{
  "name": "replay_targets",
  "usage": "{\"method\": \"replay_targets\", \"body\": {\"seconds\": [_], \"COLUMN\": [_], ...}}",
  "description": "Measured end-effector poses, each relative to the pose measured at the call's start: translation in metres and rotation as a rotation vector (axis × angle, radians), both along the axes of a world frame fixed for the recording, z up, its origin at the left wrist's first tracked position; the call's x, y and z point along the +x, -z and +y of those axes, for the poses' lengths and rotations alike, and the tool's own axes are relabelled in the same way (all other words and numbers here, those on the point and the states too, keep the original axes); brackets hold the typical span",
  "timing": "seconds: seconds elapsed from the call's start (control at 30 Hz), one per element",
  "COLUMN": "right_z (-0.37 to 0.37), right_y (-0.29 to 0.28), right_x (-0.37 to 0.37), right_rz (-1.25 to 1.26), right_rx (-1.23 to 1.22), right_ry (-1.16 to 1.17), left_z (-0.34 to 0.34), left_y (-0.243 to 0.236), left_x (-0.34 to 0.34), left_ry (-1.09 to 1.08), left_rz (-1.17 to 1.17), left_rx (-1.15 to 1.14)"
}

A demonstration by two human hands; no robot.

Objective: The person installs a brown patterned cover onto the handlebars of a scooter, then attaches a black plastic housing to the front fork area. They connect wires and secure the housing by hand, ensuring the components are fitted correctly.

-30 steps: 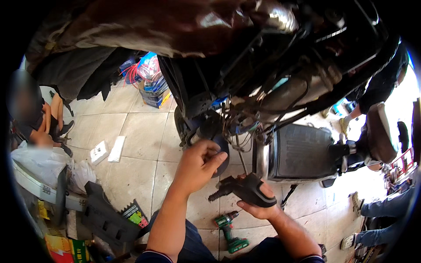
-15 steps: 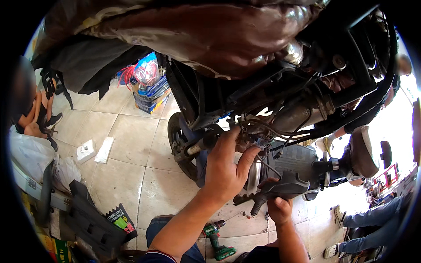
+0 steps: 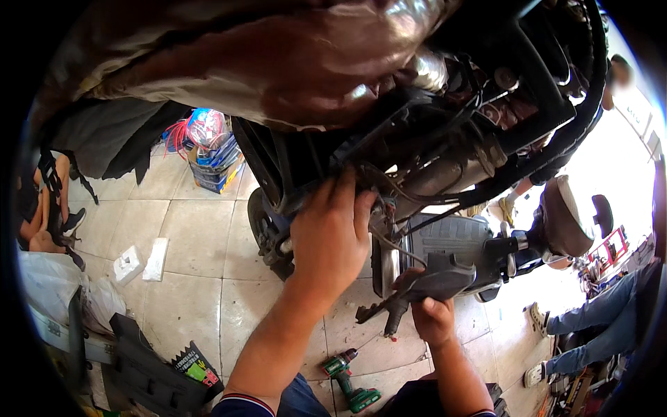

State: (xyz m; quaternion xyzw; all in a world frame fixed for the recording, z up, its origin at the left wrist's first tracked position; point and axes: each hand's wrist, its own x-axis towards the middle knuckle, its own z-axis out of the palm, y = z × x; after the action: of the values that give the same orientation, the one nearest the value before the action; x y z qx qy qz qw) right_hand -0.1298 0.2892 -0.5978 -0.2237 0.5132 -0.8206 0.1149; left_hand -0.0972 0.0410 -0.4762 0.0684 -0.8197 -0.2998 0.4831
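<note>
My left hand (image 3: 331,236) reaches into tangled wires and cables (image 3: 389,208) under the scooter frame (image 3: 292,149), fingers bent among them; what they grip is hidden. Lower right, my right hand (image 3: 434,320) is closed on a black plastic part (image 3: 438,278) with a ribbed stub hanging from it; a cable runs from this part up into the wiring. A dark metal cylinder (image 3: 472,163) lies along the frame. Behind my right hand is a black ridged footboard or seat (image 3: 448,236). A green drill (image 3: 347,382) lies on the floor between my forearms.
A brown covering (image 3: 236,48) overhangs the top. A box of coloured packets (image 3: 215,170), white foam pieces (image 3: 154,258), a black case (image 3: 135,358) and plastic bags (image 3: 45,278) lie left. People's legs show left (image 3: 45,201) and right (image 3: 590,323); another person (image 3: 611,76) stands behind the frame.
My left hand has moved up into the wiring under the frame. My right hand has shifted right, still holding the black part, which is turned differently.
</note>
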Motion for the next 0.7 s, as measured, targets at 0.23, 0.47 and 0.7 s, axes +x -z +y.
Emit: {"method": "replay_targets", "body": {"seconds": [0.23, 0.47, 0.7], "right_z": [0.010, 0.021, 0.015], "right_y": [-0.001, -0.035, -0.055], "right_x": [-0.022, -0.040, -0.065], "right_rz": [-0.037, -0.005, 0.358], "right_rx": [0.022, 0.070, 0.151], "right_ry": [-0.095, -0.362, -0.510], "left_z": [-0.013, 0.003, 0.020], "left_y": [0.007, 0.010, 0.003], "left_x": [-0.003, 0.015, 0.038], "left_ry": [-0.121, 0.160, 0.234], "left_rz": [0.169, 0.190, 0.115], "left_rx": [-0.056, 0.247, 0.393]}}
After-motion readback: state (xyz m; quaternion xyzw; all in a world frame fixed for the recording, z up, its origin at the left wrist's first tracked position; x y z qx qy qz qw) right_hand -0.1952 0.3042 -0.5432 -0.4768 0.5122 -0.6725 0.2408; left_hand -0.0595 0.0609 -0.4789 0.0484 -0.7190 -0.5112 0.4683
